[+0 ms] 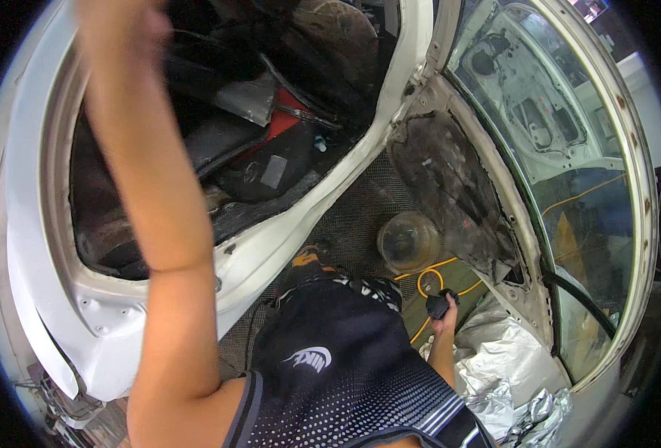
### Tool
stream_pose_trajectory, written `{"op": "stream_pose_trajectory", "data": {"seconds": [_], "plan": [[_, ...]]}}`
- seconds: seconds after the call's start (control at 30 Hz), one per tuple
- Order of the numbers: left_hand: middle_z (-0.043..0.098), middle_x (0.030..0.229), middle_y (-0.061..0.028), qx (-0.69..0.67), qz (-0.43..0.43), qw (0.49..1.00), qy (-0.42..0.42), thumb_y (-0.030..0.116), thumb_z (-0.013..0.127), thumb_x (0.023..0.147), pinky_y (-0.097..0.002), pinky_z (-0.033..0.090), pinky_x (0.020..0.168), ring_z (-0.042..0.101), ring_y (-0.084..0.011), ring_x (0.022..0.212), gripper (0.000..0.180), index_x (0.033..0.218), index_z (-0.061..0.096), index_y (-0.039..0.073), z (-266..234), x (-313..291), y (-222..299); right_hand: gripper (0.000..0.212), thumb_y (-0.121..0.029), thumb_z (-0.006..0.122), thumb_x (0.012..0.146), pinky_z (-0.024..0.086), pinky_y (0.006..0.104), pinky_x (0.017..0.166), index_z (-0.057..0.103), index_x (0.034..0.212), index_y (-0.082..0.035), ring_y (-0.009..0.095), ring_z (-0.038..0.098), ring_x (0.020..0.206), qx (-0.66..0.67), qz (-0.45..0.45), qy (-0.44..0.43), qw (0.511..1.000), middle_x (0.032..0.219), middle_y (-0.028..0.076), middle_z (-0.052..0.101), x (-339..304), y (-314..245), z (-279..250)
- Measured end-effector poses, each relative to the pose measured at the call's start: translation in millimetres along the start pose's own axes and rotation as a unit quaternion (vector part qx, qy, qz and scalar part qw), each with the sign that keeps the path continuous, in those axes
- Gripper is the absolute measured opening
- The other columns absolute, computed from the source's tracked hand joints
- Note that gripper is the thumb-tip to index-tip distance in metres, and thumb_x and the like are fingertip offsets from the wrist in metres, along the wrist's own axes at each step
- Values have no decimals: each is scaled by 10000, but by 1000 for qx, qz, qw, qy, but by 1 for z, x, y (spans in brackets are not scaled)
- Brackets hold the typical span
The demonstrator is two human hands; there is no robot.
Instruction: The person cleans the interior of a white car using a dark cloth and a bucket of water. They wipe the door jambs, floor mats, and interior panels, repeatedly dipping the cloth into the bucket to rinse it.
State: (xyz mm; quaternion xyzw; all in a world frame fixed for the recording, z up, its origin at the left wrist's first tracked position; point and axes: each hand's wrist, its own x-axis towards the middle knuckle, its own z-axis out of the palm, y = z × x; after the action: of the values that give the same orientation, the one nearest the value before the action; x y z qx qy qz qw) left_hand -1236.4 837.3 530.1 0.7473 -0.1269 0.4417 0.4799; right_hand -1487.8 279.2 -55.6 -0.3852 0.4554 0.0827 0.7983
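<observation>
Black plastic fills the right hand (444, 312), whose fingers are clenched round a small dark tool (439, 305) held low beside the person's hip. Yellow cable (429, 275) loops on the floor just beyond it, at twelve o'clock from the tool. A round clear bowl (408, 240), grimy inside, sits on the dark mesh mat (360, 216) a little further out at eleven o'clock. Crumpled silver sheeting (502, 351) lies at four o'clock from the hand. The open white car door (569, 149) stands at two o'clock. The left hand (114, 19) is raised to the top edge at ten o'clock, blurred, so I cannot tell how its fingers are set; its forearm crosses the white door frame (270, 231) of the stripped car body.
</observation>
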Motion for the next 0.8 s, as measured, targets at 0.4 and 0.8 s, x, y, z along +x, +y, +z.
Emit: {"op": "stream_pose_trajectory", "data": {"seconds": [0.4, 0.8], "plan": [[671, 909, -90, -120, -519, 809, -246, 105, 581, 965, -351, 522, 771, 666, -186, 752, 235, 1181, 529, 28, 286, -537, -212, 439, -299, 712, 904, 566, 386, 824, 591, 1245, -50, 213, 663, 1016, -273, 18, -66, 960, 1127, 66, 670, 150, 13, 18], [726, 840, -79, -223, -536, 806, -118, 216, 629, 976, -269, 497, 624, 623, -106, 664, 247, 1075, 614, -10, 403, -681, -381, 507, -367, 711, 871, 555, 430, 821, 598, 1257, -59, 283, 647, 978, -281, 193, -32, 939, 1141, 117, 635, 455, 80, 27]]}}
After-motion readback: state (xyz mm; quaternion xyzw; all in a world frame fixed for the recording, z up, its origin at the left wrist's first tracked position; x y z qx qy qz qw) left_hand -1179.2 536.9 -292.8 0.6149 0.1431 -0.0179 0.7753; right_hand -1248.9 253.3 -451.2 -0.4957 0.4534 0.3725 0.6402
